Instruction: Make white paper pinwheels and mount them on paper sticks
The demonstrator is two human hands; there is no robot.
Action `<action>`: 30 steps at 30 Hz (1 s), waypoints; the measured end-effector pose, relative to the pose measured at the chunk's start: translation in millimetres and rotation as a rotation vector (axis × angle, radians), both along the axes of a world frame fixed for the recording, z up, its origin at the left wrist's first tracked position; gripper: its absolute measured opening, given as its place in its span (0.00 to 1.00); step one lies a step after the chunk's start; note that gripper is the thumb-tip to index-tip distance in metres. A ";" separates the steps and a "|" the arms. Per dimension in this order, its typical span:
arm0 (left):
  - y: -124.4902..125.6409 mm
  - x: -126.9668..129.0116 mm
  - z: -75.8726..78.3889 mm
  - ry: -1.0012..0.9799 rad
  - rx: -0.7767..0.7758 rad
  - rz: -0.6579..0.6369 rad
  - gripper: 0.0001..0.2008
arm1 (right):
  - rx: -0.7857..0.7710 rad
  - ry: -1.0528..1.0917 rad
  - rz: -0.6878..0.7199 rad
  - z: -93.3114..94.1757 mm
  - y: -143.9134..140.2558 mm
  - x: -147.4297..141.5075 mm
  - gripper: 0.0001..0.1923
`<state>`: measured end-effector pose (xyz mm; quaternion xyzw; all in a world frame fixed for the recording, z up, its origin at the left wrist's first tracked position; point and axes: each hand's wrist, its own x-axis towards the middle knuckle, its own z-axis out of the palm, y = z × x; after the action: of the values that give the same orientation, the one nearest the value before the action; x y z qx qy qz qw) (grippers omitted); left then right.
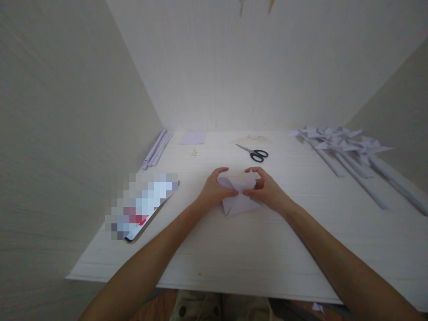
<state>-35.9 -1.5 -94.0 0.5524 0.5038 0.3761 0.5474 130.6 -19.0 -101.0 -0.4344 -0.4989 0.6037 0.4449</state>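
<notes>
A piece of white paper (pixel 240 205) with its upper corners curled inward is held up above the middle of the table. My left hand (pixel 216 187) grips its left side, thumb on the near face and fingers behind. On the right side my right hand (pixel 265 187) pinches it the same way, and both thumb tips nearly meet at the paper's centre. A crease runs near the lower left corner. Just beyond my hands lie scissors (pixel 256 154) with black handles, their blades pointing left.
Several paper pinwheels (pixel 347 149) on rolled-paper sticks lie at the right. Rolled paper sticks (pixel 157 149) rest by the left wall, near a square paper sheet (pixel 194 137). A phone (pixel 150 200) with a blurred screen lies at the left. Walls (pixel 234 80) enclose the white table (pixel 207 254).
</notes>
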 end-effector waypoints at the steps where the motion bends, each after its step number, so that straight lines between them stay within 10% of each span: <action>1: 1.4 -0.2 -0.6 -0.028 -0.004 0.072 0.36 | -0.004 0.055 -0.051 -1.3 1.6 -0.4 0.25; 5: 9.3 -4.4 -4.8 -0.186 -0.022 0.367 0.32 | -0.016 0.220 -0.228 -4.8 4.6 -3.7 0.13; 11: 13.9 -8.2 -7.4 -0.343 -0.047 0.514 0.29 | 0.153 0.151 -0.139 -5.2 -6.5 -17.3 0.14; 30: -4.4 9.0 -10.1 -0.304 0.104 0.410 0.28 | 0.249 -0.125 -0.280 1.5 -9.4 -28.9 0.05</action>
<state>-26.9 -5.9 -104.1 0.4033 0.4972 0.5832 0.5000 101.7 -28.4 -99.5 -0.4779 -0.5309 0.4414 0.5430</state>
